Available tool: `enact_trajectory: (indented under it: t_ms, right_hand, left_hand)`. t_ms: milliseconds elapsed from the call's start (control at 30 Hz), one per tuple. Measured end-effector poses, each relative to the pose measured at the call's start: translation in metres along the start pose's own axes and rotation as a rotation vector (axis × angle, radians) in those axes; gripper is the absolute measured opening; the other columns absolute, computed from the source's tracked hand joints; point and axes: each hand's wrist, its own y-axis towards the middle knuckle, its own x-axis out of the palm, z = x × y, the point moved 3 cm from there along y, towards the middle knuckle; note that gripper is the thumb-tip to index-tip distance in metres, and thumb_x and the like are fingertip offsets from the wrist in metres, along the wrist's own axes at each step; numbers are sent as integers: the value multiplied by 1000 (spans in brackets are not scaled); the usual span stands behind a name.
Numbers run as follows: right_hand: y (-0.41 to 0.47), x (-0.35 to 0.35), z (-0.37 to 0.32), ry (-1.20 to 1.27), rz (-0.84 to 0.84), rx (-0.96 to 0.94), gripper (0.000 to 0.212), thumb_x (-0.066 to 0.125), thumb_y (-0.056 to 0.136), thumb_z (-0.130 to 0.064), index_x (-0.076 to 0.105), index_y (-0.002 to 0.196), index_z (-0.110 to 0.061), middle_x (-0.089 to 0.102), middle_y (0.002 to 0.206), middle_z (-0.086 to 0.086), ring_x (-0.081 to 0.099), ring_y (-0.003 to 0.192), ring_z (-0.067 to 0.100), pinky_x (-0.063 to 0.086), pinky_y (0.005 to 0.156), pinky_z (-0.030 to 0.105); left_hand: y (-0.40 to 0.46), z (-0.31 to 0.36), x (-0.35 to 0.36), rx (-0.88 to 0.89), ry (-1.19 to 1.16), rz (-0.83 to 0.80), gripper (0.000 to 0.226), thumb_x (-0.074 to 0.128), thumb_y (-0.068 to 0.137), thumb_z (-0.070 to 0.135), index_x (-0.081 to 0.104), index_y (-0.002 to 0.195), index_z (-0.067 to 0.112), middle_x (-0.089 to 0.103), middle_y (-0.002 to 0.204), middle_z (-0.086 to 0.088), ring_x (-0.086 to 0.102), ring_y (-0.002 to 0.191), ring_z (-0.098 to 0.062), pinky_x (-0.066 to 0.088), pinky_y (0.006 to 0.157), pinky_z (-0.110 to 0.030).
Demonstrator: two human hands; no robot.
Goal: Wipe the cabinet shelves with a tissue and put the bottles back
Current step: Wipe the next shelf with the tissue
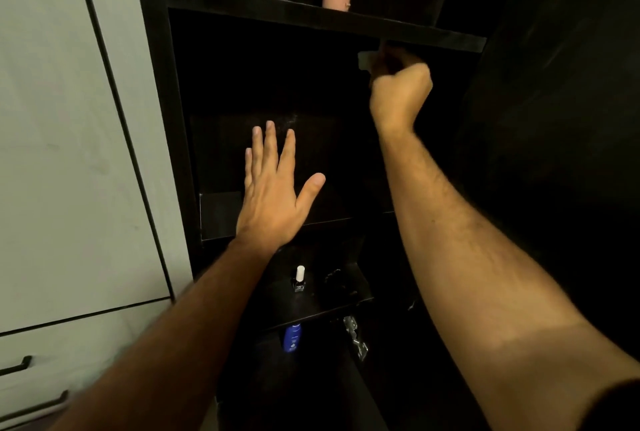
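Black wooden cabinet shelf [322,20] sits just above the right hand [398,91], whose grip is fisted around a crumpled white tissue [365,60]. Left hand [273,195] spread flat, grip holding nothing. Blue plastic bottle [292,337] and small white-capped dark bottle [300,279] stand on lower shelves.

Wide open room in the middle compartment between upper shelf [311,20] and lower shelf [277,219], narrowed only by left hand [273,195] and right hand [398,91].
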Motion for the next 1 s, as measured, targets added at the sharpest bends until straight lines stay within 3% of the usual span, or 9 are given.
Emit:
enact_trajectory:
  t_ms: [100,200,333,400,467,600,700,867,1000]
  right_hand:
    - [-19,10,10,-158,-114,-210,19,72,79,-11,75,97,-8,70,97,8,65,89,15,45,82,13]
    - [-71,10,45,-216,-283,-339,7,76,78,-9,72,84,-9,61,88,-1,57,77,6,38,70,3]
    - [-91,10,93,-384,-490,-63,18,76,78,-9,66,70,-22,66,83,-8,66,77,8,51,68,15]
    - [-76,6,94,-293,-445,119,22,75,78,-6,65,64,-20,69,74,-7,69,71,7,57,63,19]
    - [-55,-2,78,-169,-301,210,20,74,79,-6,66,65,-18,66,69,-10,65,65,0,47,56,7]
    - [-10,-12,32,-19,-11,256,15,65,84,-3,74,92,-12,63,75,-11,64,73,4,42,55,3]
    - [5,-11,-1,-11,153,247,17,54,90,-2,70,91,-7,63,83,-2,63,78,14,51,66,18]
    - [-11,6,-19,436,306,425,28,36,97,-7,63,92,-5,57,83,9,55,77,23,48,71,27]
    - [-27,25,-18,136,173,45,17,63,88,-3,71,100,5,70,98,15,64,91,21,46,84,22]
  left_hand:
    - [0,1,-1,-6,9,1,79,24,95,64,0,155,18,-17,161,-9,-26,146,-18,-15,118,-37]
    - [0,0,0,9,34,-5,80,22,95,66,-1,155,17,-18,161,-9,-27,145,-18,-14,118,-38]
    - [1,1,2,22,75,-14,81,19,94,67,-1,154,17,-16,161,-7,-26,145,-18,-12,119,-40]
    - [1,1,3,15,87,-17,82,17,93,68,-2,154,17,-17,161,-7,-27,145,-18,-11,120,-41]
    - [1,0,3,2,86,-23,82,17,93,68,-2,154,17,-17,161,-7,-27,145,-18,-11,120,-43]
    - [0,0,3,3,101,-26,83,19,93,69,-3,154,17,-20,159,-5,-29,144,-18,-11,120,-43]
    - [0,-1,2,-11,112,-32,84,18,93,70,-4,154,17,-21,159,-6,-29,144,-18,-11,120,-43]
    - [0,2,2,-9,112,-29,88,18,92,70,-11,152,14,-22,159,-6,-29,144,-18,-11,120,-41]
    - [0,2,2,-23,83,-25,89,20,92,69,-14,152,13,-22,160,-8,-29,144,-16,-12,120,-40]
